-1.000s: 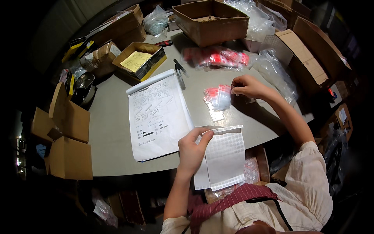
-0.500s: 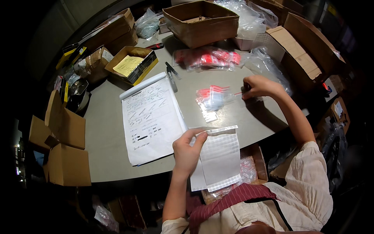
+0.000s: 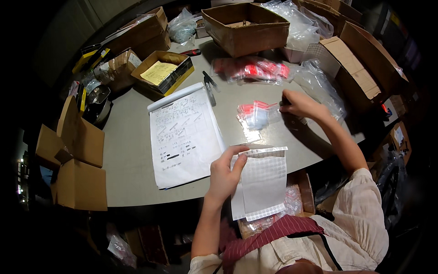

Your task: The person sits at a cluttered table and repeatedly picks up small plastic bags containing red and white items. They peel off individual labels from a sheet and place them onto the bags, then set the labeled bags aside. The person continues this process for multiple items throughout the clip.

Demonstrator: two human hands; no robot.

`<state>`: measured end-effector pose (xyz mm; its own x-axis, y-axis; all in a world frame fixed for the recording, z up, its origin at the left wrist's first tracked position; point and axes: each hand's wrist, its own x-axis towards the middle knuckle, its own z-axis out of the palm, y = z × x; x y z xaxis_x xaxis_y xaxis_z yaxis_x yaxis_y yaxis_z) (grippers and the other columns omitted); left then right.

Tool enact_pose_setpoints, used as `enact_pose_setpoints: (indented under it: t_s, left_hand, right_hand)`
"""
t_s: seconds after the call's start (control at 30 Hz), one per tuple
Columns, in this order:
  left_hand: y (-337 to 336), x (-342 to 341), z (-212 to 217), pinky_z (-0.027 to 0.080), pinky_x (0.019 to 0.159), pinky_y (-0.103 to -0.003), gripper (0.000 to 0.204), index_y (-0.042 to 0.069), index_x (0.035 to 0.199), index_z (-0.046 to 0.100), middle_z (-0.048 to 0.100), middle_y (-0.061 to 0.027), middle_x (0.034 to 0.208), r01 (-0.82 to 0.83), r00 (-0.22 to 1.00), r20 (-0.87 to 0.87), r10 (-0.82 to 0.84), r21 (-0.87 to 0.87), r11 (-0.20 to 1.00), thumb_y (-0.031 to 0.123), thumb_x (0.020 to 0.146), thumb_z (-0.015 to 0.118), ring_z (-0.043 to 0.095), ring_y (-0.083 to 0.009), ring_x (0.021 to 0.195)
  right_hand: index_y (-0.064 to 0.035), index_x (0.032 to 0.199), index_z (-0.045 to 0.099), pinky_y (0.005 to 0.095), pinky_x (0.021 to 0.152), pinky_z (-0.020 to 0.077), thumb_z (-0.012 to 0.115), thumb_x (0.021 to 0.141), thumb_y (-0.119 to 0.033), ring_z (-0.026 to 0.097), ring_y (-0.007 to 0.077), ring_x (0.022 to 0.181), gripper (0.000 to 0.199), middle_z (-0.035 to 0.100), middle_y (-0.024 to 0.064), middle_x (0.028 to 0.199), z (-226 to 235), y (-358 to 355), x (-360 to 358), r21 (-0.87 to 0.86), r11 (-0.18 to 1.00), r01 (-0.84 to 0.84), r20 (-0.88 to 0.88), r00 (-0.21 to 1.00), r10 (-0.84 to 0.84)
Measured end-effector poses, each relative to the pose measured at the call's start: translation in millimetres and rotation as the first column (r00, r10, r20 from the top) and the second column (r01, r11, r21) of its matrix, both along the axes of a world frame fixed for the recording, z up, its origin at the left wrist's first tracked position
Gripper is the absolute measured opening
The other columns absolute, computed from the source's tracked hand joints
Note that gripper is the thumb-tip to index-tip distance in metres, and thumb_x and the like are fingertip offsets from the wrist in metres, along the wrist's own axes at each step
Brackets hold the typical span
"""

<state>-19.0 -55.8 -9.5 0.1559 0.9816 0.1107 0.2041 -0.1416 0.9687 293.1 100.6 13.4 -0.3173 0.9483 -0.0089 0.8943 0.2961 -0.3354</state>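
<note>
**While the left hand holds a label sheet, the right hand reaches a pile of small red-topped bags**

Nearest the body: left hand (image 3: 226,171) raised over the table's near edge, fingers curled and thumb pressed against the left margin of a white label sheet (image 3: 263,182). Sheet held upright-ish, its lower part hanging past the table (image 3: 132,150) edge and hiding part of a clear bag of small parts (image 3: 292,201) below.

Just left of that hand: a large printed paper form (image 3: 182,134) lying flat on the grey table, its top edge curled. A dark pen-like tool (image 3: 209,86) lies touching the form's upper right corner.

Mid-table, right: right hand (image 3: 299,104) stretched out, fingers bent down and pinched at the right edge of a pile of small clear bags with red tops (image 3: 255,114). Cannot tell whether one bag is actually gripped; fingertips hidden by the hand's back.

Beyond the pile: a larger clear bag of red-topped bags (image 3: 251,68); to its right, crumpled clear plastic (image 3: 319,84).

Farther: an open cardboard box (image 3: 246,27) at the table's far edge; a low box holding a yellow pad (image 3: 162,73) at far left. Flattened cartons (image 3: 75,160) stand off the table's left side, more open cartons (image 3: 365,59) crowd the right.
</note>
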Motion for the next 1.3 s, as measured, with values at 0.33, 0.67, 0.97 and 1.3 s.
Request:
enact_pose_setpoints:
  t_s: [0.33, 0.67, 0.97, 1.3]
  left_hand:
    - [-3, 0, -2, 0.047, 0.071, -0.024, 0.017, -0.003, 0.094, 0.068, 0.067, 0.0003, 0.081, -0.092, 0.995, 0.025, 0.094, -0.074, 0.993, 0.014, 0.098, 0.069, 0.056, -0.0060, 0.078]
    - [-2, 0, -15, 0.050, 0.066, -0.030, 0.019, -0.001, 0.099, 0.070, 0.071, -0.0088, 0.078, -0.069, 0.997, 0.040, 0.067, 0.067, 0.995, 0.018, 0.100, 0.070, 0.061, -0.0120, 0.069]
    - [1, 0, -14, 0.051, 0.069, -0.029, 0.017, -0.002, 0.101, 0.071, 0.073, -0.0105, 0.082, -0.050, 0.999, 0.023, 0.049, 0.040, 0.998, 0.015, 0.100, 0.069, 0.064, -0.0123, 0.074]
    - [2, 4, -2, 0.051, 0.081, -0.026, 0.018, -0.006, 0.096, 0.070, 0.074, -0.0066, 0.092, -0.041, 0.999, -0.014, 0.041, -0.015, 0.999, 0.013, 0.098, 0.068, 0.063, -0.0106, 0.088]
  right_hand:
    - [0.0009, 0.104, 0.063, 0.0420, 0.077, 0.0529, 0.073, 0.094, -0.020, 0.066, 0.0332, 0.085, 0.025, 0.067, 0.0178, 0.096, 55, -93, -62, -0.059, 0.899, -0.434, -0.371, 0.846, 0.383]
    - [0.0001, 0.113, 0.060, 0.0467, 0.092, 0.0504, 0.070, 0.072, 0.006, 0.061, 0.0416, 0.108, 0.042, 0.062, 0.0203, 0.110, 45, -105, -95, -0.056, 0.854, -0.516, -0.245, 0.837, 0.490]
    - [0.0011, 0.110, 0.059, 0.0432, 0.089, 0.0505, 0.069, 0.071, 0.003, 0.059, 0.0371, 0.100, 0.041, 0.059, 0.0176, 0.104, 22, -115, -96, 0.295, 0.780, -0.553, -0.100, 0.794, 0.600]
    - [0.0014, 0.106, 0.063, 0.0401, 0.080, 0.0532, 0.066, 0.074, -0.006, 0.061, 0.0322, 0.090, 0.033, 0.060, 0.0143, 0.097, 25, -126, -87, 0.484, 0.609, -0.628, 0.061, 0.719, 0.693]
